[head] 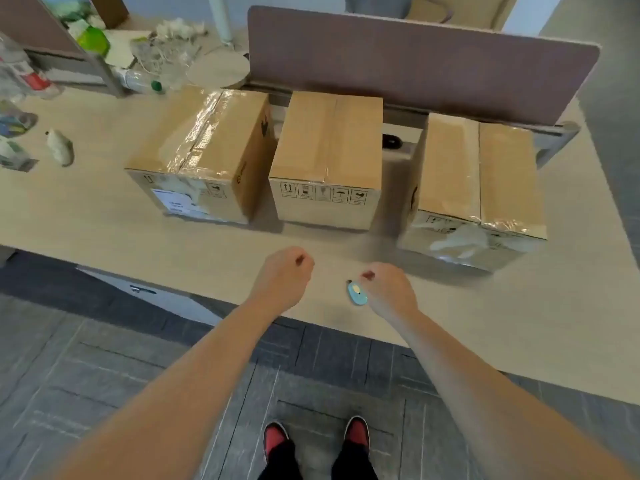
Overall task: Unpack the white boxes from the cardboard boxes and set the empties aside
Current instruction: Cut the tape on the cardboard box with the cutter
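**Three Sealed Cartons on Desk, Hands Empty at Near Edge**

Three brown corrugated cardboard boxes stand in a row on the pale wood-grain desk (pixel 104 209), in front of a mauve fabric divider panel (pixel 415 64).

- The left cardboard box (pixel 204 154) is turned slightly askew. Glossy clear tape runs along its top seam, and a white shipping label sits on its near face.
- The middle cardboard box (pixel 327 157) is closed with brown tape. A row of black handling symbols is printed on its near face.
- The right cardboard box (pixel 478 188) is taped shut with clear tape that wrinkles over the near top edge.

All three cartons are closed; the white boxes are not visible.

The left hand (pixel 285 271) hovers above the desk's near edge, fingers curled into a loose fist that holds nothing. The right hand (pixel 389 289) is likewise curled and empty. It hangs just beside a small light-blue teardrop-shaped cutter (pixel 356 293), which lies flat on the desk; contact between hand and cutter cannot be confirmed.

Crumpled clear plastic wrapping and bottles (pixel 152 64) are heaped at the far left of the desk. Red-and-black shoes (pixel 275 436) stand on grey carpet tiles (pixel 104 358) below.
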Available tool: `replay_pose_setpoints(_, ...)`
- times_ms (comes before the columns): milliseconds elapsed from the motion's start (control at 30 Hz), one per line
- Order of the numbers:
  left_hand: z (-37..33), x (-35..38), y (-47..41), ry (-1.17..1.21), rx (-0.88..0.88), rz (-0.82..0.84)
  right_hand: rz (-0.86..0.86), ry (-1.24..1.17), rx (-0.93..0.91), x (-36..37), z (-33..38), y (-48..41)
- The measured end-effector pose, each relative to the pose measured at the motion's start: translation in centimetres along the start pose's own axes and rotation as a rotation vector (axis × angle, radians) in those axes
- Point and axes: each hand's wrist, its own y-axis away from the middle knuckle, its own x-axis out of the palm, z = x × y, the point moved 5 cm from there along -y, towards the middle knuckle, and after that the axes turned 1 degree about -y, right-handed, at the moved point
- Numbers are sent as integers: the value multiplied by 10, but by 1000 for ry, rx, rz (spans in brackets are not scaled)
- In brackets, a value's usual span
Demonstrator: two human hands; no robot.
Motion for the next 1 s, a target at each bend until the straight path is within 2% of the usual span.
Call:
replay_pose_setpoints(100,20,10,-30,-1,-1,25,-1,167,127,21,-15,-23)
replay_pose_setpoints(167,31,21,-44,3,-12,68,62,209,199,37,-22,-34)
replay_pose_setpoints(300,43,31,-59,46,-27,93,140,322,252,60,-32,-43)
replay_pose_setpoints(533,40,20,-56,55,-11,145,78,162,329,65,-28,-45)
replay_pose_setpoints(700,-2,-15,-58,45,28,115,-5,-179,261,10,13,-33)
replay_pose_setpoints(900,-94,-32,-66,3,164,176,-269,-390,126,-115,47,0)
replay_pose_setpoints(1000,-145,-37,-68,21,238,177,-341,-423,87,-175,46,9)
